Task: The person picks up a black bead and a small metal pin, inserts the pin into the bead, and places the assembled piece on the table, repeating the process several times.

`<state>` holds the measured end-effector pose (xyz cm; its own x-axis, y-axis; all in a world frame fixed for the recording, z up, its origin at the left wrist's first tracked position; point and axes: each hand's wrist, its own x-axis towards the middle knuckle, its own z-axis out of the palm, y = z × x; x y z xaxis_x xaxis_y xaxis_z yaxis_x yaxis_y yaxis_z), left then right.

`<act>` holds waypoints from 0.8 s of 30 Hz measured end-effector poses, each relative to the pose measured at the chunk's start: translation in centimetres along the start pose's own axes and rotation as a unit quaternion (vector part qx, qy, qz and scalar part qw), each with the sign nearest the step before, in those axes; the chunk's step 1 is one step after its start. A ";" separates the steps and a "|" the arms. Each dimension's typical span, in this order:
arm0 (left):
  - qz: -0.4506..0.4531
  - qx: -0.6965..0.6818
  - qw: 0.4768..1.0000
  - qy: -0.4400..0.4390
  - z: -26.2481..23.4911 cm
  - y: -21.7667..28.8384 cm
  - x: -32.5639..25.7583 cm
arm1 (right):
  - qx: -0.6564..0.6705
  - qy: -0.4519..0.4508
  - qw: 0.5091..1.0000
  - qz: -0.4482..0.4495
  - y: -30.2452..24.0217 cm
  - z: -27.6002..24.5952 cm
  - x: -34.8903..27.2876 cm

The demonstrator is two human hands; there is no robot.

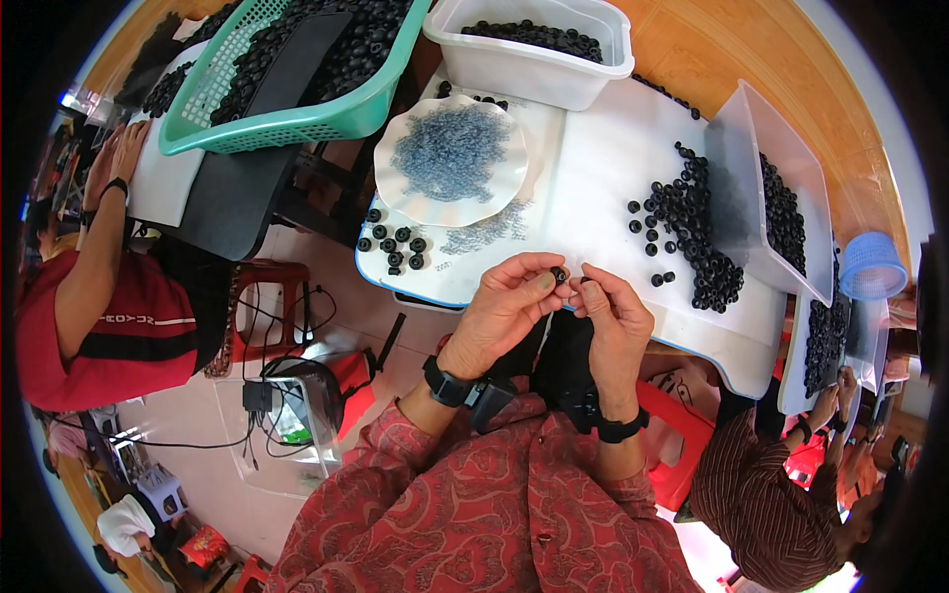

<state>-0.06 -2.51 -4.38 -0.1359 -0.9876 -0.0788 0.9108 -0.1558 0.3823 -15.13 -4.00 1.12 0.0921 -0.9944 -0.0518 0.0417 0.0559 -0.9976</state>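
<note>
In front of my chest, both hands meet just over the table's near edge. My left hand (506, 314) pinches a small black ring-shaped part (560, 276) between thumb and fingertips. Close beside it, my right hand (615, 331) has its thumb and forefinger pressed together; a dark speck shows at the tips, too small to name. Behind my left hand stands a white scalloped plate (388, 170) bearing a heap of tiny bluish clear rings (450, 153). Several black round parts (395, 245) lie left of it, and a larger pile of them (692, 222) spreads to the right.
A white tub (554, 71) and a clear bin (736, 168) hold more black parts at the back and right. A green basket (341, 119) stands back left. Co-workers sit at left (109, 316) and right (771, 484). Cables (262, 395) tangle beside a clear box on the floor.
</note>
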 end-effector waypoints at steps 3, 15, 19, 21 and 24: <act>-0.004 -0.014 1.000 -0.002 0.1 0.1 0.0 | 0.035 -0.024 0.999 0.000 0.5 -0.7 0.0; 0.006 0.056 0.998 0.031 1.4 0.6 0.1 | 0.033 -0.045 0.998 0.005 0.2 -1.1 -0.2; 0.008 0.085 0.996 0.040 1.4 0.7 0.1 | 0.024 -0.048 0.999 -0.004 0.0 -1.0 -0.3; 0.007 0.093 0.995 0.039 1.4 0.7 0.1 | 0.011 -0.054 0.998 -0.004 0.2 -1.1 -0.3; 0.005 0.114 0.993 0.044 1.4 0.6 0.1 | 0.000 -0.047 0.999 -0.019 -0.3 -0.7 -0.4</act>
<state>-0.10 -2.71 -2.89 -0.0834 -0.9853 -0.1494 0.7991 -0.1557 0.5806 -15.88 -3.68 1.43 0.1833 -0.9830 -0.0088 0.0474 0.0177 -0.9987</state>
